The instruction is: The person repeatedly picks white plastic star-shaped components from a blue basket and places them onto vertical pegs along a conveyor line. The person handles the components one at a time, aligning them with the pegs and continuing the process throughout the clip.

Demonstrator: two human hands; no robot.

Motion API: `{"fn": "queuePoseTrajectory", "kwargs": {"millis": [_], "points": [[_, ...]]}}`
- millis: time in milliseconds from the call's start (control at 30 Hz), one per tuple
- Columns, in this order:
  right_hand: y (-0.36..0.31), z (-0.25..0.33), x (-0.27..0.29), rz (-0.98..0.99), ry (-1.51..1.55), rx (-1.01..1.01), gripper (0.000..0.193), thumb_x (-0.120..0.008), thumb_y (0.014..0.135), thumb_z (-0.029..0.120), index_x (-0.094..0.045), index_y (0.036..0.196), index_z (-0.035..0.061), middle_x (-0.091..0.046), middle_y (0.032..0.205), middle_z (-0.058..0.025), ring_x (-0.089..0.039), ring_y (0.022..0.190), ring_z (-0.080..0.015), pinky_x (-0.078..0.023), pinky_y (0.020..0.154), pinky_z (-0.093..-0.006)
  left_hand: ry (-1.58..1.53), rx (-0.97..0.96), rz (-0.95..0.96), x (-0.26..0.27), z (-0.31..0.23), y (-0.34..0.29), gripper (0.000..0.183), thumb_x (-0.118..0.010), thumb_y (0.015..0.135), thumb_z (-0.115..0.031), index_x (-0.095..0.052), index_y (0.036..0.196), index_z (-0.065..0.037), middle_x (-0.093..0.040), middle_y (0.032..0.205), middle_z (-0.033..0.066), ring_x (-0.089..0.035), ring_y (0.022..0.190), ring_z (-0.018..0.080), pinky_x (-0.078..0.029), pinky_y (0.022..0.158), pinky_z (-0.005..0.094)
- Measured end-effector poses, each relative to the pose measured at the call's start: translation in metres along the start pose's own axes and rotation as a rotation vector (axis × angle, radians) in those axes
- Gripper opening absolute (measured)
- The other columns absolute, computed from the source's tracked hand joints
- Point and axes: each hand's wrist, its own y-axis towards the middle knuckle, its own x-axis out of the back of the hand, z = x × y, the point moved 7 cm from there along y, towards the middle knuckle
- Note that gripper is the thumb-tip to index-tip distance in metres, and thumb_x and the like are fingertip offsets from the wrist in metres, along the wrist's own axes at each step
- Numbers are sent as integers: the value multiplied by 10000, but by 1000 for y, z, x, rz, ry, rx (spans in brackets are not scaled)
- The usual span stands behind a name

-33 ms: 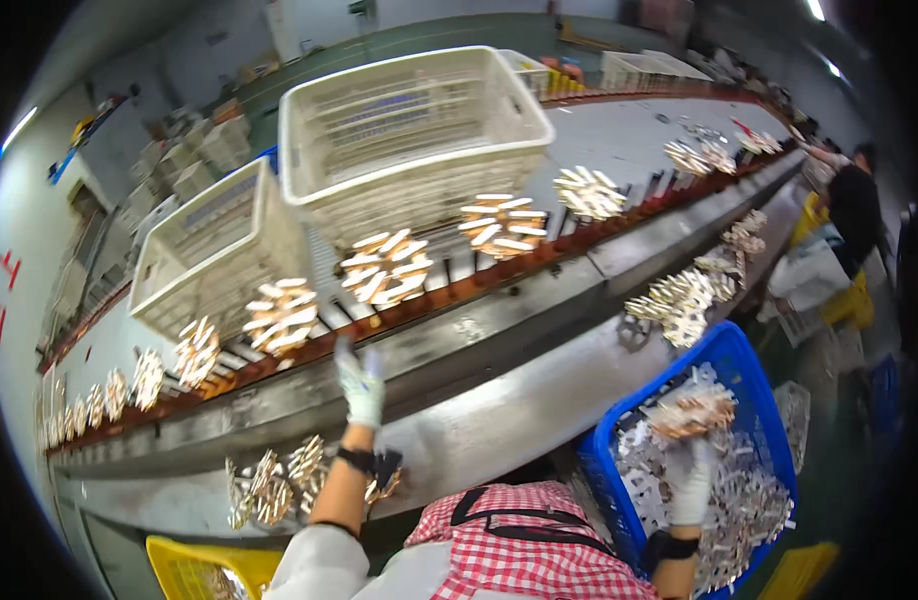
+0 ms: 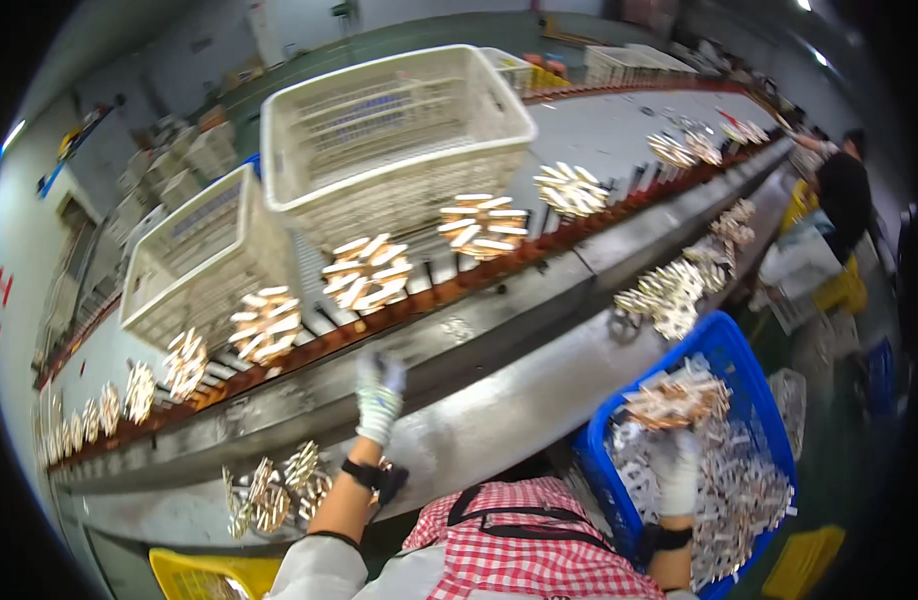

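My left hand (image 2: 379, 398), in a white glove, is over the metal ledge below the belt's edge. Its fingers look apart and empty, though slightly blurred. Over the blue basket (image 2: 607, 505) at right, my gloved right hand (image 2: 676, 475) grips a round copper-coloured piece (image 2: 679, 402) with pale bars on it; its fingers are partly hidden. White and clear plastic bits (image 2: 744, 510) fill the basket beneath it. Similar round pieces with pale bars (image 2: 367, 272) stand in a row along the rusty brown rail (image 2: 419, 302) of the belt.
A large white crate (image 2: 399, 190) and a smaller one (image 2: 194, 270) stand on the belt. Metallic piece clusters lie on the ledge at right (image 2: 669, 295) and lower left (image 2: 269, 500). A yellow basket (image 2: 209, 568) sits below. Another person (image 2: 844, 195) works at far right.
My left hand has moved slightly right and down, away from the belt's rail. My right hand stays over the blue basket with the round piece, a little further left. The view has shifted slightly.
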Motion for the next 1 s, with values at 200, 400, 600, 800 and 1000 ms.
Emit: {"fn": "queuePoseTrajectory", "kwargs": {"millis": [200,400,600,800,1000], "points": [[17,3,-128,416,-1431,800,504,-707,823,348,-548,1223,86,-568,1242,-142,-560,1136,-337,-458,980,-499,-456,-40,977,-150,-183,-76,528,-666,902,-285,-507,1351,-58,-495,1395,159,-459,1306,291,-362,1094,397],[26,13,-147,534,-956,560,465,-728,772,298,-613,1186,122,-622,1167,-99,-601,1075,-334,-476,954,-490,-490,-549,1228,-201,-242,-99,595,-576,909,-352,-416,1453,-172,-447,1447,137,-431,1328,347,-358,1119,465],[67,-21,-79,389,-335,-17,635,-738,846,372,-488,1337,57,-595,1248,-48,-579,1136,-158,-491,970,-329,-1183,393,1336,-268,-233,-88,727,-569,865,-508,-363,1476,-172,-390,1480,136,-418,1330,365,-383,1102,487],[90,46,-46,-87,-298,68,482,-632,947,357,-521,1276,23,-599,1152,-60,-550,1053,-126,-429,960,-279,-1689,733,1228,-329,-260,-55,875,-562,821,-664,-309,1499,-172,-332,1513,135,-406,1332,382,-409,1086,509],[108,90,-58,-1,-401,323,442,-649,925,231,-487,1291,44,-548,1239,-77,-527,1126,-164,-417,992,-315,-1738,887,1337,-385,-244,-64,789,-506,877,-643,-343,1479,-160,-392,1473,124,-423,1318,354,-403,1083,513]]}}
